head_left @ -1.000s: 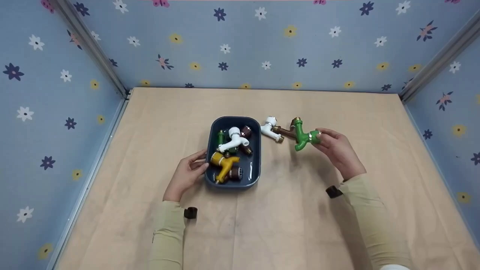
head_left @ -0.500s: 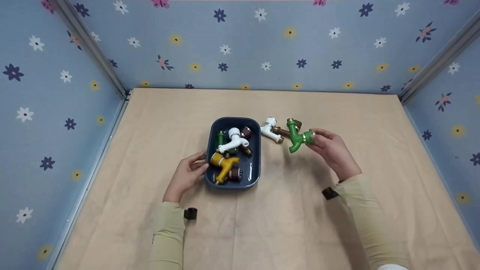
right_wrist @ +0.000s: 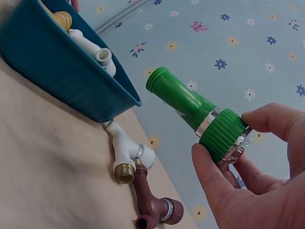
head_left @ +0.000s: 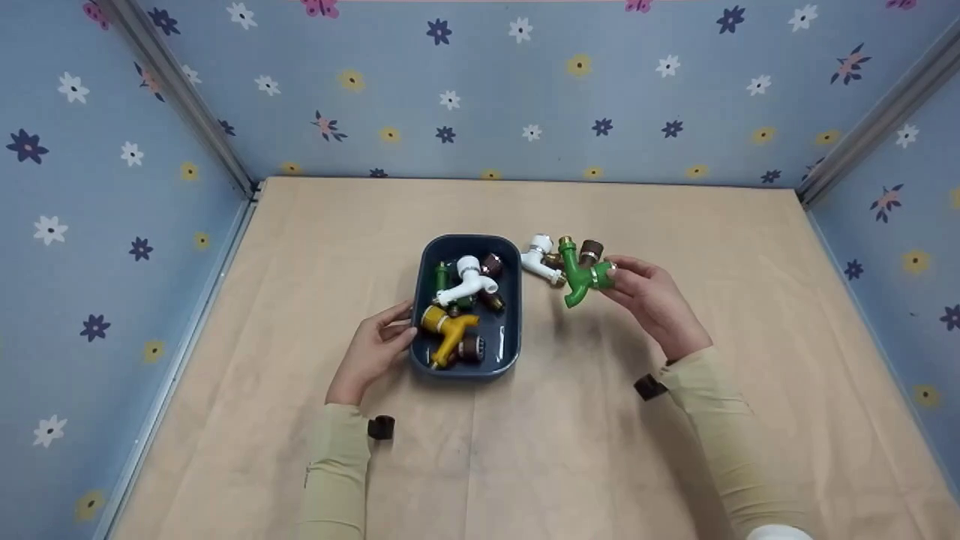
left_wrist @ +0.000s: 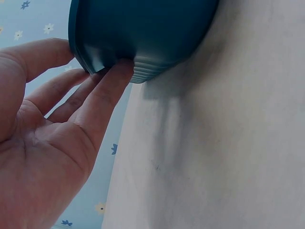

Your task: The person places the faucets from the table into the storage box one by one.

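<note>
- Pinches the raised green tap (head_left: 576,282) by its ribbed knob in the right hand (head_left: 656,306), above the surface (head_left: 570,450) and right of the blue tub (head_left: 465,374); likely gripped there for a wide, ridged hold, leaving spout and inlet free.
- Holds the tub's left side with the left hand (head_left: 375,345), thumb at the rim and fingers against the outer wall, apparently to steady it.
- Contains, loosely heaped inside the tub, an upper white tap (head_left: 471,283), a yellow tap (head_left: 452,331), a half-covered green tap (head_left: 442,276) and brown tap parts (head_left: 472,347).
- Shows just right of the tub a loose white tap (head_left: 535,260), then a brown tap (head_left: 591,251); probably most in the way, being between tub and raised green tap: the loose white tap.
</note>
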The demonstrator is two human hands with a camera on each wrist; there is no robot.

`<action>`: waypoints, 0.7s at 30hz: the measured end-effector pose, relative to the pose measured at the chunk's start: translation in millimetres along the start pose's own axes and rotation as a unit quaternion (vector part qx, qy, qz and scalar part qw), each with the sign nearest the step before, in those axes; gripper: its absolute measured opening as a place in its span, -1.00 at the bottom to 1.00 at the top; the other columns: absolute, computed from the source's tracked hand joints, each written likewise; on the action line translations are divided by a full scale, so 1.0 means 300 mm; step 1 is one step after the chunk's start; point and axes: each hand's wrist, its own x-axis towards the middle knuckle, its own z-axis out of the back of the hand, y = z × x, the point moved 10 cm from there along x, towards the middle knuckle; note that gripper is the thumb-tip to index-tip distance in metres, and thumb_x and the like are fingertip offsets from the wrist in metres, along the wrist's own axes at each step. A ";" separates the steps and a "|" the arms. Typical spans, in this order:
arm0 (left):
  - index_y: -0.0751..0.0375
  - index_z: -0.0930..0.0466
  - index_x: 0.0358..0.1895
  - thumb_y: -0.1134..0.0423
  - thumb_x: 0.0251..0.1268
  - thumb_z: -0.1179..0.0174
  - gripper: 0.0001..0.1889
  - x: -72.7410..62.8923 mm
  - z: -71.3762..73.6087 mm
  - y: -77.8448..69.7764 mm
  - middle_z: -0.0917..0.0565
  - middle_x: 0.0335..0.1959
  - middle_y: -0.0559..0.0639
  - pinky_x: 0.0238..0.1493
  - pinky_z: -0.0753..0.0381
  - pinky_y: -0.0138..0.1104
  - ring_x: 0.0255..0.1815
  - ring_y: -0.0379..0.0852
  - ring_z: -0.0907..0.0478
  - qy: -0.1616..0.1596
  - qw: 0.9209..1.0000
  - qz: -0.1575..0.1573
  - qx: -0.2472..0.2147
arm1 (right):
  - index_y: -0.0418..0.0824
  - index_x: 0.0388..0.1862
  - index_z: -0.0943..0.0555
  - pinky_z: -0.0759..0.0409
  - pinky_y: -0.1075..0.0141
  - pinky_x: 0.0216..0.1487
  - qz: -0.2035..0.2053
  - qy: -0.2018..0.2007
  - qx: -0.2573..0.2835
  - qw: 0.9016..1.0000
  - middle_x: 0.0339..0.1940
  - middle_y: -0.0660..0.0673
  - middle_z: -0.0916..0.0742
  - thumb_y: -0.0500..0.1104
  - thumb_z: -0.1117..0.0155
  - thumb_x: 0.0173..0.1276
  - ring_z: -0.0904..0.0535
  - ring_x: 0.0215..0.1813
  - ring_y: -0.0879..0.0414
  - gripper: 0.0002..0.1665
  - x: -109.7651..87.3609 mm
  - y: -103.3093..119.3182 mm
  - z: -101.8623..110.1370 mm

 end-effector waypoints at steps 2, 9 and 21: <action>0.21 -0.33 0.39 0.42 0.36 -0.13 -0.47 -0.001 0.000 -0.005 -0.47 0.18 0.27 -0.16 -0.64 -0.33 0.14 0.16 -0.50 0.000 1.000 0.002 0.000 | -0.55 0.29 -0.26 -0.47 0.17 0.20 0.001 0.008 0.002 1.000 0.03 -0.28 -0.59 -0.38 -0.10 0.40 -0.62 0.02 0.00 -0.47 0.002 0.005 -0.018; 0.23 -0.31 0.39 0.43 0.36 -0.12 -0.46 0.007 0.000 -0.021 -0.46 0.18 0.29 -0.17 -0.64 -0.33 0.14 0.18 -0.49 0.002 1.000 -0.005 0.000 | -0.52 0.25 -0.32 -0.49 0.16 0.18 0.007 0.017 0.006 1.000 0.13 -0.32 -0.53 -0.38 -0.13 0.38 -0.62 0.02 -0.02 -0.51 0.008 0.016 -0.073; 0.25 -0.32 0.39 0.43 0.36 -0.13 -0.47 0.002 -0.001 0.002 -0.47 0.18 0.30 -0.12 -0.62 -0.34 0.14 0.19 -0.49 0.000 1.000 0.010 0.003 | -0.48 0.24 -0.36 -0.50 0.15 0.17 -0.003 0.035 0.006 0.999 0.20 -0.34 -0.48 -0.36 -0.19 0.36 -0.58 0.10 -0.06 -0.50 0.007 -0.009 -0.166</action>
